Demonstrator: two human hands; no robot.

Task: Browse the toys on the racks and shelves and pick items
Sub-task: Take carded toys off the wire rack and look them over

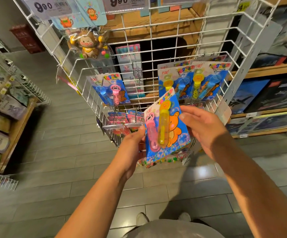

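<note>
I hold a blue bubble-wand card point(169, 134) with a pink wand, a yellow wand and an orange bear, tilted in front of the white wire rack point(139, 62). My left hand point(132, 145) grips the card's left edge from below. My right hand point(201, 127) pinches its right edge with the thumb on the front. More bubble-wand cards point(208, 81) hang on the rack's right hooks, and one point(108, 90) hangs on the left. A brown monkey toy point(88, 44) in a clear pack hangs higher up on the left.
Price tags reading 9.90 point(48, 6) sit on top of the rack. Wooden shelves with dark boxes point(268, 93) stand on the right, a shelf with grey packs point(5, 114) on the left. Low wire baskets point(156, 158) hold small toys. Grey tiled floor lies below.
</note>
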